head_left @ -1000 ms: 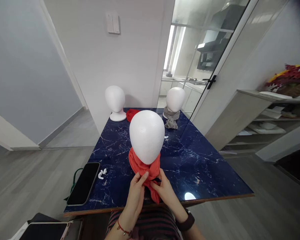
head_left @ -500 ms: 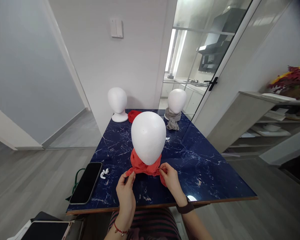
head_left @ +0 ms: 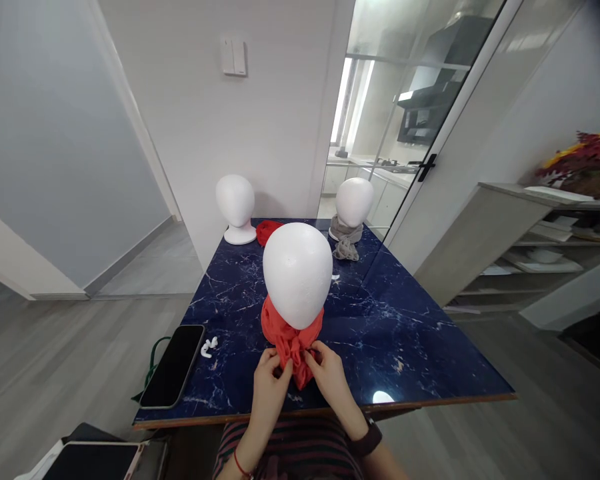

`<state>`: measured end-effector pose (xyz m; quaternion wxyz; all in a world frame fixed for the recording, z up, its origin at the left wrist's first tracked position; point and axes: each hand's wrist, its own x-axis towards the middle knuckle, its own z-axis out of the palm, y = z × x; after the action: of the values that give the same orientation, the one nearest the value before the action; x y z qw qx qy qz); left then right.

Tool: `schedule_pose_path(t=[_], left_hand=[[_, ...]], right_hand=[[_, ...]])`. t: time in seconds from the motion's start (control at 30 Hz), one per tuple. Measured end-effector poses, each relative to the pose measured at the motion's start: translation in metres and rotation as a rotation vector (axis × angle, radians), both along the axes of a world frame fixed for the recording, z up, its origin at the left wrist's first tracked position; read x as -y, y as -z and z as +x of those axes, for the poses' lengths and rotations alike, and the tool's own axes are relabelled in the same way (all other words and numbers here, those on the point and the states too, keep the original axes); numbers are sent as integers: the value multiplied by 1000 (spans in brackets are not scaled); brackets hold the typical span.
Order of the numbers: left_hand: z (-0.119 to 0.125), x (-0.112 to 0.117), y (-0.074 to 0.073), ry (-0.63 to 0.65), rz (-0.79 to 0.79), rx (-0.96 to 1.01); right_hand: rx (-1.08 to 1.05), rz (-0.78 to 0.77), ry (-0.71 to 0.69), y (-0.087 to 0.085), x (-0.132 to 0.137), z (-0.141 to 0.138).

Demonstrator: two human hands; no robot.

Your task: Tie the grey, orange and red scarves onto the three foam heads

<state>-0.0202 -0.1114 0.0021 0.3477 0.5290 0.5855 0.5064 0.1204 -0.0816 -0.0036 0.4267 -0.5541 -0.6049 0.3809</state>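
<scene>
A white foam mannequin head [head_left: 298,273] stands near the front of the table, a coral-red scarf [head_left: 275,324] wrapped around its neck. The scarf's gathered ends hang in folds in front, below the chin. My left hand [head_left: 270,383] pinches the folds from the left side. From the right, my right hand [head_left: 329,375] grips the same bunch between thumb and fingers. Only a narrow strip of cloth separates the two hands. The neck itself is hidden by the scarf.
Behind, a bare mannequin head [head_left: 235,200] stands beside a folded red cloth [head_left: 269,232]. Another head [head_left: 354,202] wears a grey scarf [head_left: 347,232]. A phone [head_left: 173,367] and small white pieces [head_left: 209,347] lie on the left of the dark-blue marbled table [head_left: 390,333].
Both hands have moved inward, toward each other. The scarf ends, held apart to the sides before, are now bunched together at the front. The mannequin head stays in place.
</scene>
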Motion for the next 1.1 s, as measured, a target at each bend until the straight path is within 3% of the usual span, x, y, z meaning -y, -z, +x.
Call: schedule_pose_path(t=[0.1, 0.17, 0.27, 0.37, 0.5, 0.67, 0.77, 0.87, 0.93, 1.1], left_hand=[[4, 6, -1, 79, 109, -357], [5, 11, -2, 132, 272, -510], [4, 19, -3, 171, 587, -599], [-1, 24, -2, 172, 748, -572], [-19, 17, -2, 132, 658, -521], [-50, -3, -13, -107, 356, -335], [-56, -13, -22, -206, 335, -142], [-50, -14, -24, -235, 352, -127], [-41, -9, -20, -152, 360, -242], [-21, 16, -18, 410, 228, -499]], right_hand=[[-57, -68, 3, 2, 1, -4], [-71, -76, 22, 3, -1, -4], [-64, -63, 41, 7, -5, -3], [10, -27, 72, 10, -8, -1], [158, 113, 142, 8, -12, 8], [214, 186, 149, 1, -22, 24], [234, 188, 166, 1, -28, 30], [267, 176, 181, 0, -27, 30], [317, 155, 154, -2, -20, 26], [313, 86, -144, -8, 4, 13]])
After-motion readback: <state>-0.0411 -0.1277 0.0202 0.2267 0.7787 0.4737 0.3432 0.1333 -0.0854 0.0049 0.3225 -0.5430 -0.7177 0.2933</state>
